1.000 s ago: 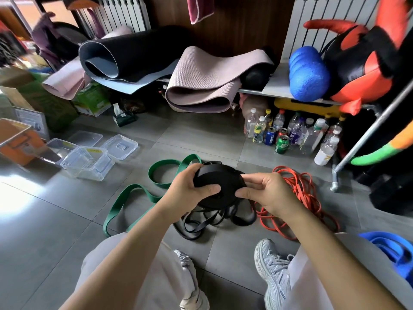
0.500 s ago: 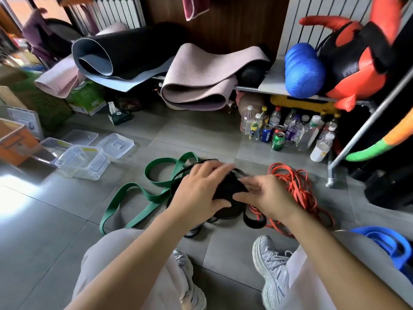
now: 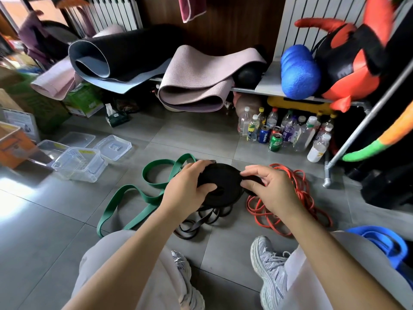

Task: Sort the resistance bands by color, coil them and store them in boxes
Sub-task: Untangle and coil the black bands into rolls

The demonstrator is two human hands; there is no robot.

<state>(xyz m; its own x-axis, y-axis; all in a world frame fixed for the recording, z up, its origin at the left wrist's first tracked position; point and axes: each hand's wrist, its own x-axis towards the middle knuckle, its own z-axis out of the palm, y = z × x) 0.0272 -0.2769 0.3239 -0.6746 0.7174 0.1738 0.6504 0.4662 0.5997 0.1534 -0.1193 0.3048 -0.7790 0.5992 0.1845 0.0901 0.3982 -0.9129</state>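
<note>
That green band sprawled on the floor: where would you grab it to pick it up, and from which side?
Probably the far loop of the green band, pinched from above across its flat faces. There the strip seems to stand on edge off the floor, leaving finger room; its nearer runs lie flat, offering little to get under.

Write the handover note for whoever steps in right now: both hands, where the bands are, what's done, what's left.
Hands: the left hand grips the black coil; the right hand pinches the band at the coil's right edge.
Bands: loose black loops hang from the coil onto the floor. The green band lies uncoiled to the left, the orange band is heaped to the right, and the blue band is at the far right.
Done: the black band is mostly coiled. No band shows in the clear boxes.
Left: finish the black coil, coil the others, box each colour.
</note>
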